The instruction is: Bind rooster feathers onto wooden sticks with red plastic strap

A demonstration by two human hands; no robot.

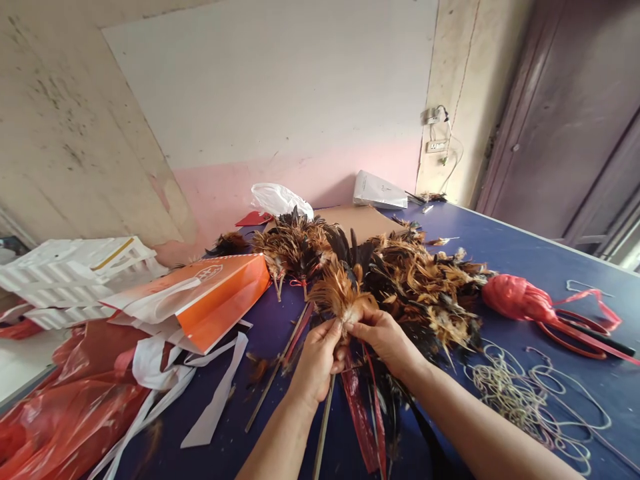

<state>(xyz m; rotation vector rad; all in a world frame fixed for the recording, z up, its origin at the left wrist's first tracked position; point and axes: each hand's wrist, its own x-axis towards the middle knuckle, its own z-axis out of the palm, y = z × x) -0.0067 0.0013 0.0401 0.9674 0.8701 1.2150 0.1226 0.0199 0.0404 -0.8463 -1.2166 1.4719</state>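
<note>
My left hand (319, 360) is closed around the base of a brown feather bunch (334, 293), near the middle of the blue table. A thin stick (324, 430) extends down from below that hand. My right hand (383, 340) pinches the pale, fluffy lower ends of the same feathers, its fingertips meeting those of the left. Red plastic strips (359, 417) hang beneath the hands. Just beyond lies a large heap of brown and black feathers (433, 280). Farther back and left are feather bunches (295, 243) on sticks, tied with red.
On the left are an orange paper bag (220, 300), red plastic (75, 400) and white foam trays (75, 267). To the right lie a red plastic roll (517, 298), orange-handled scissors (573, 333) and tangled cord (515, 387). A white box (380, 192) stands near the wall.
</note>
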